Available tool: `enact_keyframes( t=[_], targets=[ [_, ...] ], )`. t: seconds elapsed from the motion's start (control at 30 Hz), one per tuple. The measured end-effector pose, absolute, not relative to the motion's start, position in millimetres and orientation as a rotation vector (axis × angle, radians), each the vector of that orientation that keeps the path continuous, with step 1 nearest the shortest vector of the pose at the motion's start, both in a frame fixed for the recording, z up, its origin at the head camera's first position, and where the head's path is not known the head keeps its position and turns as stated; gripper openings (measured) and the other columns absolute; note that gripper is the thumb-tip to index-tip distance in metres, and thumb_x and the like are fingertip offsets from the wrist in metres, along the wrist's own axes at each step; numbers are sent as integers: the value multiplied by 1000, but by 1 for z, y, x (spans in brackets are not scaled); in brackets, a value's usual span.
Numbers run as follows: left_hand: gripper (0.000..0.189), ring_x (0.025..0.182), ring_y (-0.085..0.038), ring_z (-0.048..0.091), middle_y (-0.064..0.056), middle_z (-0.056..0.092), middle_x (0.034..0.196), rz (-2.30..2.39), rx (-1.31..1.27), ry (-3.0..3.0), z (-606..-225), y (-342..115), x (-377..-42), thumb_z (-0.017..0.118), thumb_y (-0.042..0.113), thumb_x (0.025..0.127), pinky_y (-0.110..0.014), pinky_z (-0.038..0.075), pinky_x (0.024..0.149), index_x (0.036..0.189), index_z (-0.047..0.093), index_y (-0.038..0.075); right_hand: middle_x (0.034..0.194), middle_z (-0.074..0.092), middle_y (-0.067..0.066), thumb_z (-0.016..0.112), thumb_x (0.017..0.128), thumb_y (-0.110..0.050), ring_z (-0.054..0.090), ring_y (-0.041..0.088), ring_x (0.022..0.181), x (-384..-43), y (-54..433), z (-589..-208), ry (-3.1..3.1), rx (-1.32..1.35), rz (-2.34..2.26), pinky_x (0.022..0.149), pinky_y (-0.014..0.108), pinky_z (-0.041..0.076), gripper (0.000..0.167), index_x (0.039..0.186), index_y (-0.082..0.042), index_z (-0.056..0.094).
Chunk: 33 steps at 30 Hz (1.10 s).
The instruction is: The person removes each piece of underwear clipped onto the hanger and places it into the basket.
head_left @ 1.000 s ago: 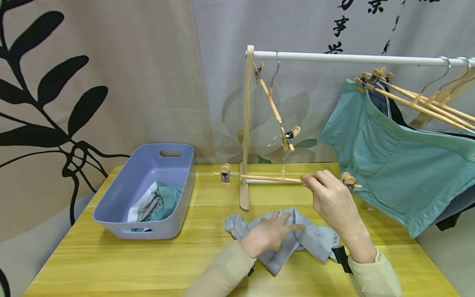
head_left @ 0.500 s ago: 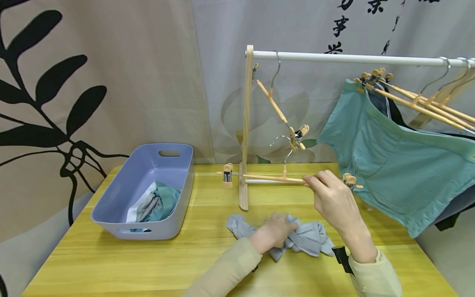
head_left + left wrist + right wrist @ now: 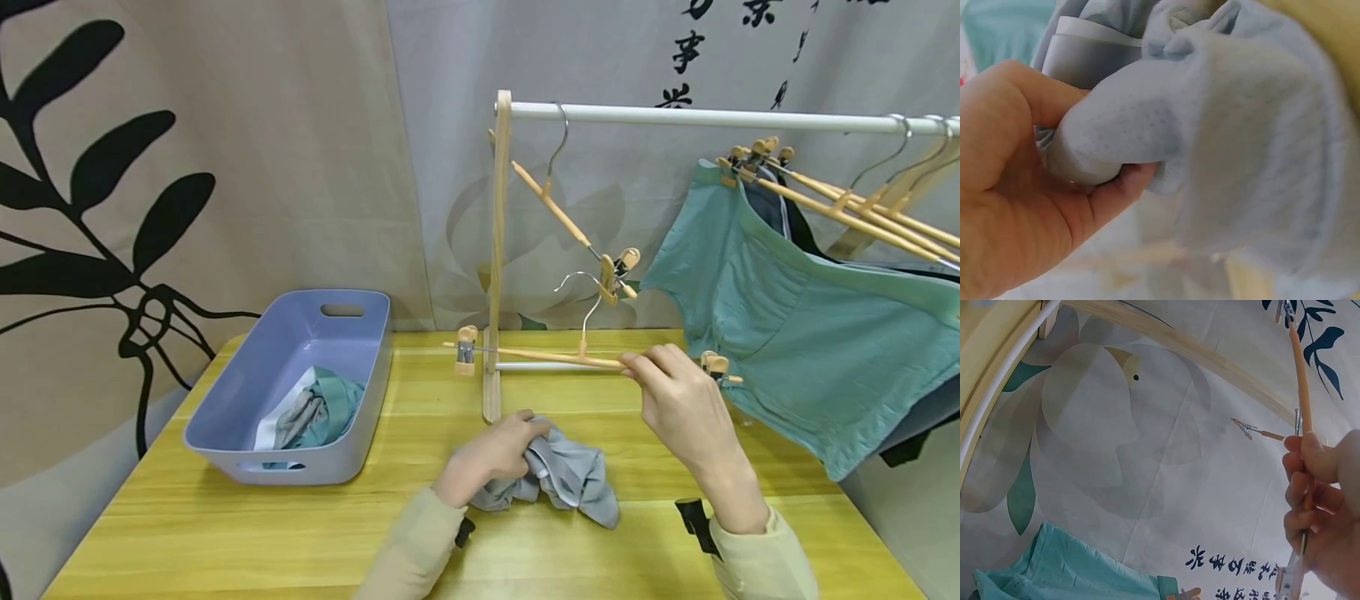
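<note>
My left hand (image 3: pixel 495 454) grips a bunched grey garment (image 3: pixel 573 479) over the table; in the left wrist view, thumb and fingers curl round a fold of the perforated grey cloth (image 3: pixel 1129 125). A smooth, shiny band shows along its top there. My right hand (image 3: pixel 678 400) pinches the wooden bar of a clip hanger (image 3: pixel 551 357), right of its metal hook. The hanger is held roughly level, a clip at either end. In the right wrist view the right hand (image 3: pixel 1329 500) has its fingers wrapped about the bar (image 3: pixel 1300 381).
A blue-purple basket (image 3: pixel 378 367) with a teal, grey and white garment (image 3: pixel 322 412) stands left. The rack's white rail (image 3: pixel 675 117) carries a bare clip hanger (image 3: pixel 558 217) and, at right, teal shorts (image 3: pixel 810 317) before darker clothes. The rack's post (image 3: pixel 497 250) stands behind the held hanger.
My left hand has gone from spread over the grey garment to gripping it, bunching it and drawing it left. The right hand and its hanger have shifted slightly right; the bare hanger on the rail has turned.
</note>
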<state>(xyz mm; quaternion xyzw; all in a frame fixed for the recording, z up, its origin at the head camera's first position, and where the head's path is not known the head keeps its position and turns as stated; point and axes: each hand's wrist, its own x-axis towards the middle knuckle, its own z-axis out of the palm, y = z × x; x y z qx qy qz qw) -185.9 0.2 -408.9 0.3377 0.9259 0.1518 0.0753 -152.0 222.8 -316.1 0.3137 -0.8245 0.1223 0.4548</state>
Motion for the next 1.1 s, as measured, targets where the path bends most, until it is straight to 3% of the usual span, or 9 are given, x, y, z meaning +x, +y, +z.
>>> enact_keyframes(
  t=[0.13,0.23,0.33,0.5,0.63,0.8,0.93,1.03,1.1],
  targets=[
    [49,90,-19,57,-9,59,112,602,978,2873,-391,-30,-188,59,-14,68,-28,51,73,109,59,13,71,60,11,44,100,-20,55,24,66,-152,224,-316,-2021,766,305,57,34,48,35,90,2,70],
    [47,82,-21,57,-14,61,104,744,958,2998,-376,-52,-189,55,-18,63,-30,51,65,103,60,7,71,59,11,51,97,-13,55,24,66,-151,226,-316,-2022,761,304,56,34,49,25,90,2,70],
    [48,81,-27,60,-18,62,101,852,854,3161,-359,-72,-188,52,-19,60,-38,54,68,101,61,2,71,59,11,61,89,-4,55,24,66,-151,226,-316,-2022,761,306,56,35,49,10,90,2,70],
    [36,81,-36,60,-17,59,94,1015,563,3408,-330,-106,-180,56,-14,66,-50,51,70,97,59,5,72,59,11,58,93,-8,55,24,66,-151,227,-317,-2021,763,307,55,35,49,16,91,2,70],
    [31,84,-45,58,-21,57,95,1167,326,3581,-309,-132,-173,53,-13,71,-56,46,72,97,58,2,72,60,11,53,96,-13,56,24,66,-151,229,-318,-2017,764,311,55,35,49,22,91,2,70],
    [37,90,-52,53,-27,54,102,1321,-75,3665,-293,-161,-164,44,-16,73,-59,42,75,106,56,-3,73,60,11,55,95,-12,57,25,67,-151,229,-318,-2020,759,314,57,36,50,21,91,2,70],
    [41,90,-52,49,-31,49,105,1406,-342,3659,-294,-180,-164,40,-14,74,-60,39,75,112,53,-7,73,60,11,64,87,-3,57,25,68,-152,230,-318,-2025,754,312,58,36,50,9,91,2,70],
    [43,93,-53,47,-33,47,109,1412,-526,3604,-299,-192,-165,40,-12,74,-61,38,80,116,51,-9,72,60,11,70,78,4,58,25,68,-152,230,-318,-2027,750,311,58,36,51,12,90,2,70],
    [44,98,-55,46,-35,46,113,1391,-621,3551,-303,-199,-166,41,-10,74,-62,37,84,118,49,-9,72,60,11,70,78,4,58,25,68,-152,231,-318,-2024,749,310,58,36,50,12,90,2,70]
  ],
)
